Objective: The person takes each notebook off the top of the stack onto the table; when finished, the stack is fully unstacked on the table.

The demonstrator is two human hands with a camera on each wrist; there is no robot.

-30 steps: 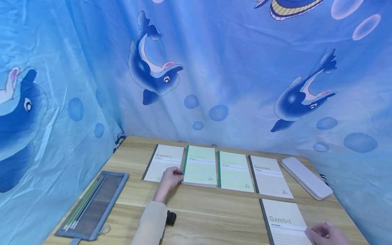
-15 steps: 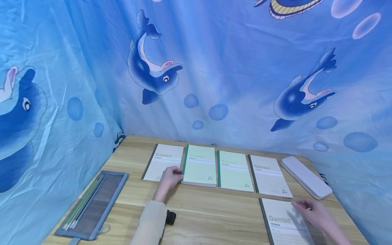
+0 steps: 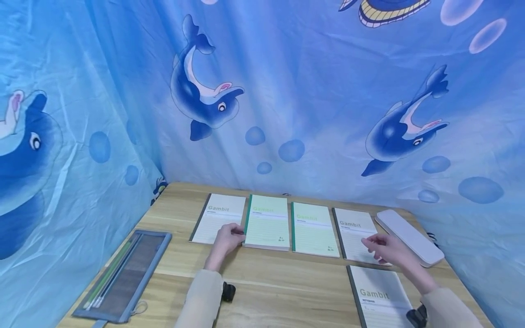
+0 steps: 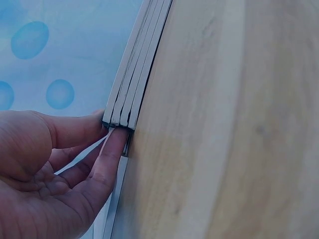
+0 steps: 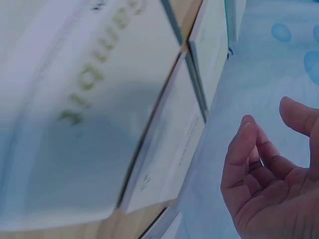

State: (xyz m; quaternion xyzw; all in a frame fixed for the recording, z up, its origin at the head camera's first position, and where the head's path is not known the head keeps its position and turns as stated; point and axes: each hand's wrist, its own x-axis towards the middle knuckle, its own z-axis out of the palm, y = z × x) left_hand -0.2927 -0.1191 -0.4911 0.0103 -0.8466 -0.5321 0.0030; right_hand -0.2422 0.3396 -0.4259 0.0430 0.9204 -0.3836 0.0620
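Observation:
My left hand [image 3: 227, 239] is at the near left corner of a stack of green notebooks [image 3: 267, 221]. In the left wrist view, its thumb and a finger pinch the spine edge of the stack [image 4: 137, 64], where several layers show. My right hand [image 3: 387, 250] holds nothing; its fingers are loosely bent above the near part of a white notebook [image 3: 352, 225] at the right of the row. Just below it lies another white notebook [image 3: 375, 289], marked Gambit. Another green notebook [image 3: 313, 228] and a white notebook [image 3: 223, 210] with a dark spine complete the row.
A grey mesh pencil pouch [image 3: 135, 273] with several pencils inside lies on the left of the wooden table [image 3: 279, 291]. At the far right is a pale, long case [image 3: 410, 237]. A blue dolphin-print curtain [image 3: 311, 91] hangs behind and beside the table.
My right hand has moved away from the near notebook, up and to the left, over the right white notebook in the row. My left hand has stayed at the stack's corner.

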